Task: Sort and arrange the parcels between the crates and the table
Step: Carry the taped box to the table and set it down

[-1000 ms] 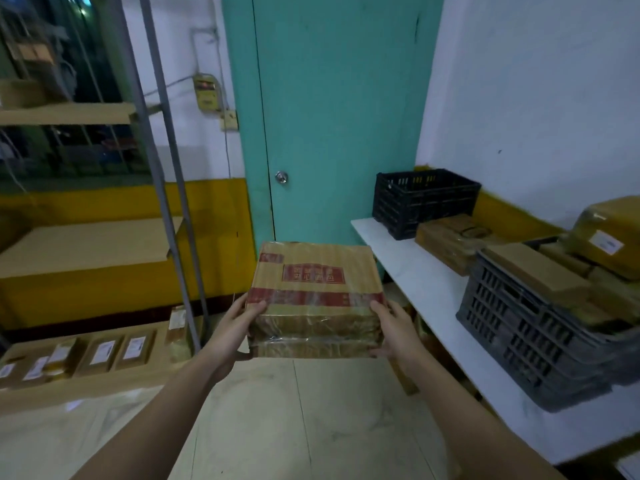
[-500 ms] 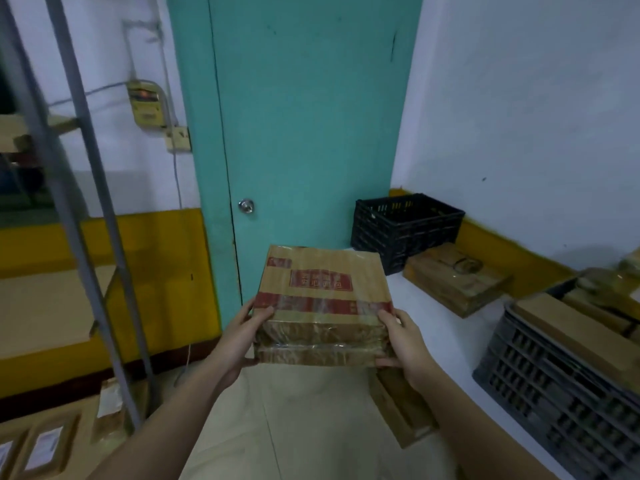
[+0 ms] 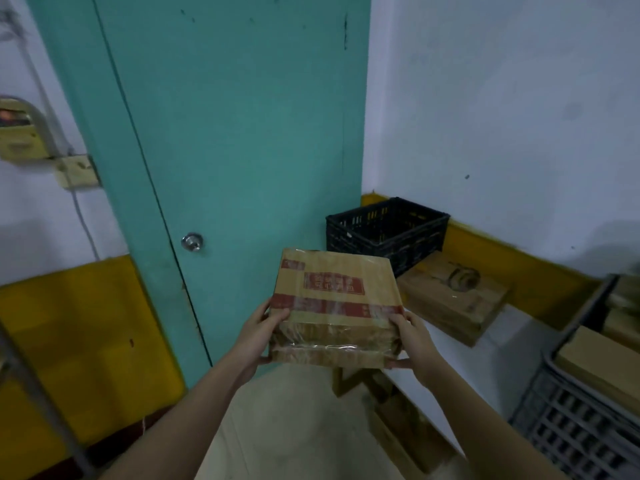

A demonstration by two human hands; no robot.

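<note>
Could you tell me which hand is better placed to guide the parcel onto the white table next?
Probably the right hand. It grips the taped parcel on the side nearest the white table, where the flat box and black crate stand. The left hand holds the far side, by the door.

Teal door point(image 3: 242, 133), knob point(image 3: 192, 242), perhaps wall switchbox point(image 3: 20, 133)

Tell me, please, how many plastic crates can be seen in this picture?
2. The black crate stands at the table's far end, by the door. The grey crate stands at the right edge, holding parcels and partly cut off. Others may lie out of view.
</note>
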